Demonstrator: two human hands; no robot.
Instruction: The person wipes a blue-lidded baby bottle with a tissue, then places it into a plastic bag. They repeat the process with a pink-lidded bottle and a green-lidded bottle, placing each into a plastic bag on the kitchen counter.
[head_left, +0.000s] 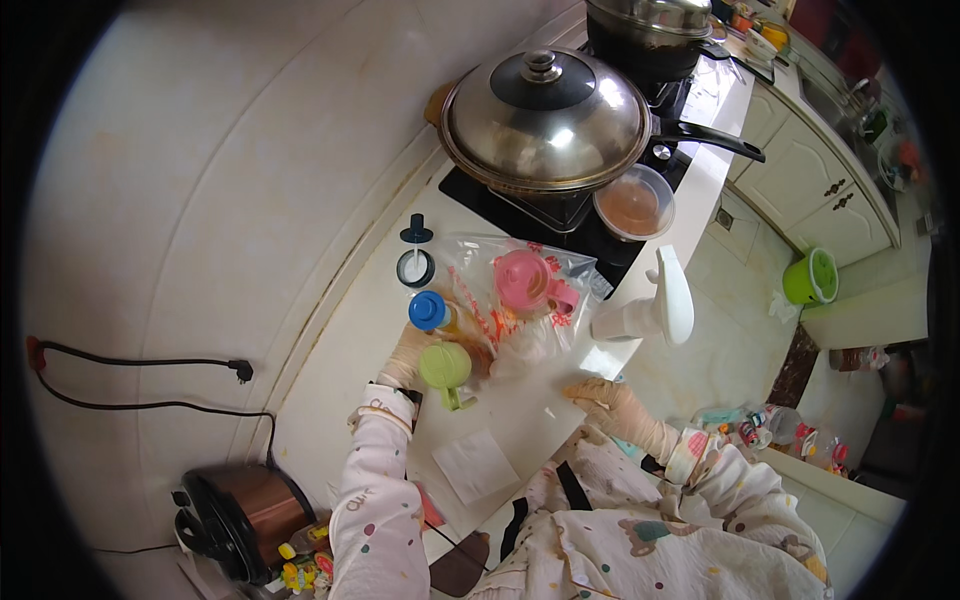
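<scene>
My left hand (407, 357), in a pale thin glove, is beside a blue-capped bottle (428, 310) and a green-lidded container (445, 365). Its fingers are mostly hidden behind them, so its hold is unclear. My right hand (616, 409), gloved too, has its fingertips at the counter's front edge; whether they pinch anything cannot be seen. Between the hands lies a clear plastic bag (551, 255) with red print, and a pink-lidded container (523, 280) stands on it. A folded white sheet (475, 466) rests on the white counter (360, 315) nearer my body.
A lidded wok (547, 127) sits on the black cooktop, its handle projecting over the front edge. Close by are a tub of brown contents (634, 202), a white spray bottle (652, 304) and a dark-rimmed jar (415, 268). An electric cooker (251, 517) occupies the lower left.
</scene>
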